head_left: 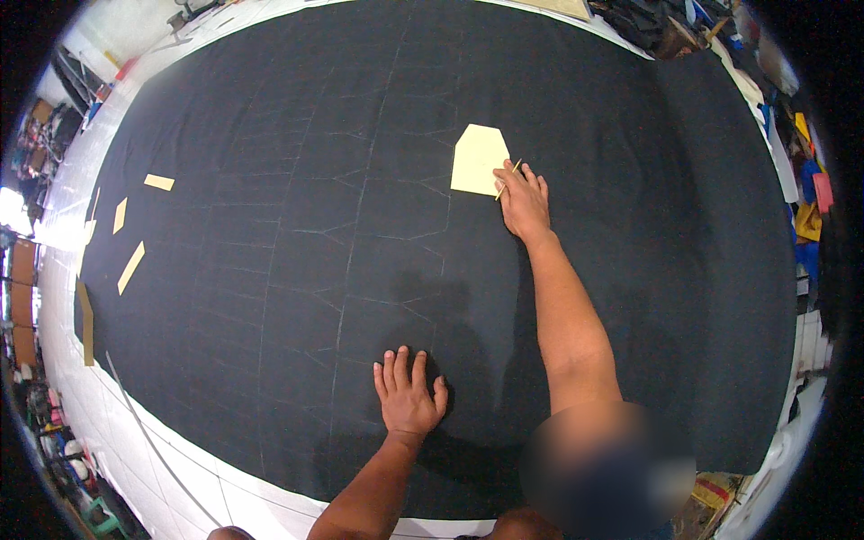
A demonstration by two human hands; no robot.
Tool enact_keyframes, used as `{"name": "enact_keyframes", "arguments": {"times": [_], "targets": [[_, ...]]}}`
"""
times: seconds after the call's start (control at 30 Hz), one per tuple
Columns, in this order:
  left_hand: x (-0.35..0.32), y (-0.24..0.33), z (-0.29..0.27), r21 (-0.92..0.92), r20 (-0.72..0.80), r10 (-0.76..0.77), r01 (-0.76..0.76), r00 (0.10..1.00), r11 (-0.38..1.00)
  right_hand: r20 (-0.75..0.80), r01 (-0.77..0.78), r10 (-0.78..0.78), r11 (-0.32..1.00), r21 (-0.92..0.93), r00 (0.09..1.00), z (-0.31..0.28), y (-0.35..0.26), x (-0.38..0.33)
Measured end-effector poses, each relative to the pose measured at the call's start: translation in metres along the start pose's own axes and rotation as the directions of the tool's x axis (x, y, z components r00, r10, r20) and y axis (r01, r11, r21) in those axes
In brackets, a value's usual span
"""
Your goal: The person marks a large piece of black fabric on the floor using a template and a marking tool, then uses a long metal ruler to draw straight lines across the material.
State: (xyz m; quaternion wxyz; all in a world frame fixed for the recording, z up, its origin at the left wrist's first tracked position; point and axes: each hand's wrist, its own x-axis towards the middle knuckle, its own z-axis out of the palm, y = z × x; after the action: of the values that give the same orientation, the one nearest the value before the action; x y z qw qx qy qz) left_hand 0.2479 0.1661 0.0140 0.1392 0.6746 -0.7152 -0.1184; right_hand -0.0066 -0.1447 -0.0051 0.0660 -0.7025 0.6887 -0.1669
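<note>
Black cloth covers a large table, with pale chalk lines forming rows of pointed pocket-like outlines across its left and middle. My right hand reaches far over it and grips a thin yellowish pencil-like stick. Thumb and fingertips of that hand touch the right edge of a pale yellow pattern piece, which has a pointed top with cut corners and lies flat beside the ends of the chalk lines. Nearer to me, my left hand rests flat on the cloth with its fingers spread, holding nothing.
Several small pale yellow strips, among them a short one and a slanted one, lie at the cloth's left side. A brown angled strip sits on the left edge. The white table border shows beyond. Dark bundled material is piled at the far right.
</note>
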Motion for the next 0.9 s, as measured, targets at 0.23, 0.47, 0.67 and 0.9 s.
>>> {"name": "enact_keyframes", "arguments": {"times": [0.23, 0.47, 0.67, 0.9], "targets": [[0.000, 0.002, -0.004, -0.001, 0.017, -0.006, 0.006, 1.000, 1.000, -0.028, 0.010, -0.010, 1.000, -0.001, 1.000, 0.003, 0.005, -0.001], [0.001, 0.002, -0.003, -0.016, 0.001, -0.010, 0.010, 1.000, 1.000, -0.264, -0.113, 0.278, 0.856, 0.505, 0.924, -0.024, 0.006, 0.001], [0.002, 0.002, 0.000, 0.029, -0.002, -0.022, 0.022, 1.000, 0.999, -0.064, -0.207, 0.287, 0.813, 0.544, 0.956, -0.035, 0.014, -0.009], [0.003, 0.004, -0.001, 0.013, -0.023, -0.014, 0.014, 1.000, 1.000, -0.163, -0.066, 0.139, 0.918, 0.390, 0.977, -0.042, 0.015, -0.010]]}}
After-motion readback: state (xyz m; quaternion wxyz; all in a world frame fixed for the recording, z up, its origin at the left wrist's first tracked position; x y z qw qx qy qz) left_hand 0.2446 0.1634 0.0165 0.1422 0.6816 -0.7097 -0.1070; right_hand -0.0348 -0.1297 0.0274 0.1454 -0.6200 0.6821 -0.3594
